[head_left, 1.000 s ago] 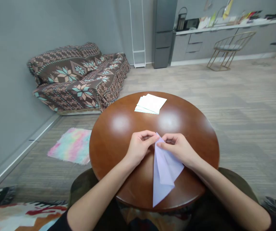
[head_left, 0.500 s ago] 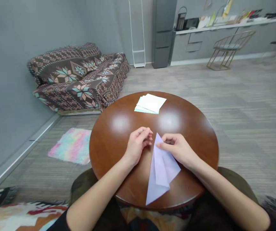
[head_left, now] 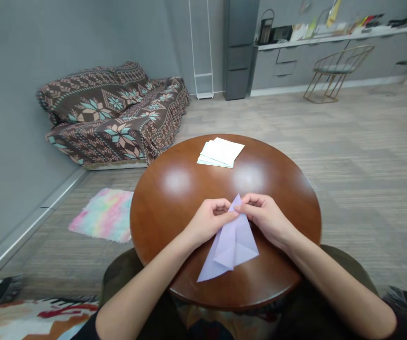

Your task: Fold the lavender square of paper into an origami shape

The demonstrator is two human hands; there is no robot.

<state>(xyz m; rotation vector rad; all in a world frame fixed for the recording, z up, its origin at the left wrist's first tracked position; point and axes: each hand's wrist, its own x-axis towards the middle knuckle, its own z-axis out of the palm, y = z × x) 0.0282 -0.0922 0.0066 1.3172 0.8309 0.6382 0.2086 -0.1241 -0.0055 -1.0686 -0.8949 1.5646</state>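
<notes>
A folded sheet of lilac paper (head_left: 229, 248) is held over the near half of the round brown table (head_left: 160, 212), its narrow point facing away from me and its wide end towards me. My left hand (head_left: 212, 219) pinches it near the point from the left, thumb on top. From the right, my right hand (head_left: 265, 217) grips the same narrow end, its thumb close to the left thumb. Pleated layers fan out below both thumbs. The fingertips behind the paper are partly hidden.
Several pale square sheets (head_left: 220, 152) lie loosely stacked at the table's far side. Beyond stand a sofa (head_left: 118, 113) with a patterned cover, a fridge (head_left: 238, 56) and a wire-framed chair (head_left: 338, 71). A fluffy pastel mat (head_left: 104, 215) lies on the floor at left.
My left hand has come right and taken hold of the paper near its point. The paper's wide end has swung to the left. My right hand keeps its grip.
</notes>
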